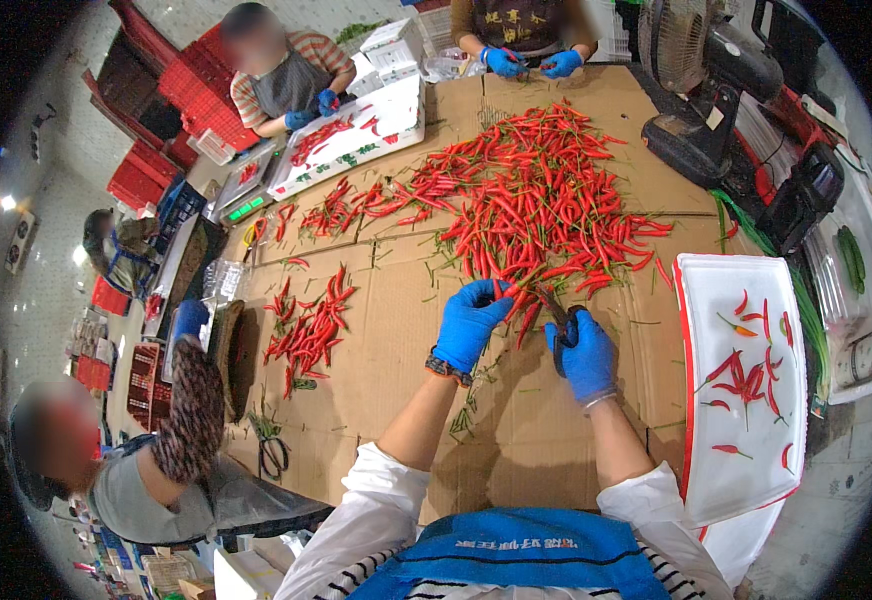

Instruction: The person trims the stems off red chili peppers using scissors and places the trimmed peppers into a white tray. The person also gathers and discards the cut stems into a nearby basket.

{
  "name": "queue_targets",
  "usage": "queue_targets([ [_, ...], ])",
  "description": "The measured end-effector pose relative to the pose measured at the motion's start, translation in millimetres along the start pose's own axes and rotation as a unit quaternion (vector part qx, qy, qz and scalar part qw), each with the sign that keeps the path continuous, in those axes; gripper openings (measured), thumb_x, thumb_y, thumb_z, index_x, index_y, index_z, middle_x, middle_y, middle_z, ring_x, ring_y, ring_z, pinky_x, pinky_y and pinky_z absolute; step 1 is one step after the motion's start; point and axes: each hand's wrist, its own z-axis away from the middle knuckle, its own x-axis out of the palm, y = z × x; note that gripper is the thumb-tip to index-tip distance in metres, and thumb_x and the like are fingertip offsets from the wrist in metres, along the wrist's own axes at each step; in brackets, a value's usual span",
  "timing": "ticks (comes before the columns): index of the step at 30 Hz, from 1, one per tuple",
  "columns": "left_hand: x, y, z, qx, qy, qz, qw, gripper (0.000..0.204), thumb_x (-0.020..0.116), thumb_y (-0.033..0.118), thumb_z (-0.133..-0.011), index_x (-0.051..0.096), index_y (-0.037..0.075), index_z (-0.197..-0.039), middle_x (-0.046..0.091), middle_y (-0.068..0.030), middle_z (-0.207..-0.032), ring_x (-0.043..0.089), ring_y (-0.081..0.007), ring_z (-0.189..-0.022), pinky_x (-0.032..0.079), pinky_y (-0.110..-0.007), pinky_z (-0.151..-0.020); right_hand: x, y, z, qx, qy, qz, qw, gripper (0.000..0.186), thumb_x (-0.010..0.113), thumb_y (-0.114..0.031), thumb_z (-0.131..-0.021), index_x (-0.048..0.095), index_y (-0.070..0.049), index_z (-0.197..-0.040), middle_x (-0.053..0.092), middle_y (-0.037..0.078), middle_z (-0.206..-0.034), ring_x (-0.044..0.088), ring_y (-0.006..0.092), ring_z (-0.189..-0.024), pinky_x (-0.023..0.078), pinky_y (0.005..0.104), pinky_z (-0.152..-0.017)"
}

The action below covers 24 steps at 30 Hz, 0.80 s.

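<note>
A large heap of red chili peppers (541,195) with green stems lies spread over the cardboard-covered table in front of me. My left hand (468,328), in a blue glove, is closed in a pinch on a red chili pepper (502,289) at the heap's near edge. Also gloved in blue, my right hand (590,360) grips a pair of scissors (559,312) with dark handles. Its blades point toward the peppers beside my left fingers and are partly hidden among them. Cut green stems (464,412) lie scattered below my left hand.
A smaller pepper pile (308,330) lies left, with spare scissors (274,456) nearer me. At right stands a white foam box (746,275) holding some peppers. A fan (678,60) occupies the far right corner. Co-workers handle peppers across the table; another person sits at left.
</note>
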Motion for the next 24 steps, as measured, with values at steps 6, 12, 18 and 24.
queue_targets([
  [6,0,8,9,0.005,-0.016,-0.019,1.0,0.022,0.067,0.005,-0.079,0.062,0.001,-0.1,0.065,-0.0042,-0.086,0.058,-0.0088,-0.076,0.048,-0.023,-0.069,-2,-5,0,-0.012,-0.002,0.021,1.0,0.035,0.071,-0.035,-0.072,0.056,-0.007,-0.087,0.057,0.008,-0.064,0.056,0.0246,-0.056,0.044,0.0357,-0.053],
  [12,2,0,3,-0.002,-0.025,-0.047,0.999,0.02,0.066,0.008,-0.08,0.062,0.002,-0.098,0.065,-0.0034,-0.087,0.058,-0.0092,-0.075,0.047,-0.022,-0.071,-1,-2,-1,0.008,-0.015,0.007,1.0,0.032,0.069,-0.034,-0.074,0.057,-0.008,-0.088,0.06,0.01,-0.069,0.059,0.0297,-0.063,0.045,0.0374,-0.055],
  [18,-13,7,-15,-0.136,-0.044,0.41,0.901,0.03,0.06,0.01,-0.083,0.056,0.01,-0.113,0.061,-0.0017,-0.101,0.058,-0.012,-0.084,0.049,-0.026,-0.07,1,-2,1,-0.002,-0.013,0.001,1.0,0.028,0.069,-0.028,-0.075,0.057,-0.007,-0.088,0.06,0.012,-0.074,0.059,0.0311,-0.066,0.046,0.0382,-0.058],
  [24,-1,11,-17,-0.168,-0.002,0.549,0.819,0.026,0.06,0.011,-0.084,0.059,0.008,-0.11,0.062,-0.0022,-0.09,0.058,-0.0108,-0.077,0.049,-0.021,-0.065,1,-1,0,-0.056,0.0,0.033,0.998,0.032,0.071,-0.025,-0.07,0.055,-0.005,-0.089,0.057,0.013,-0.079,0.057,0.0307,-0.069,0.046,0.039,-0.06],
])
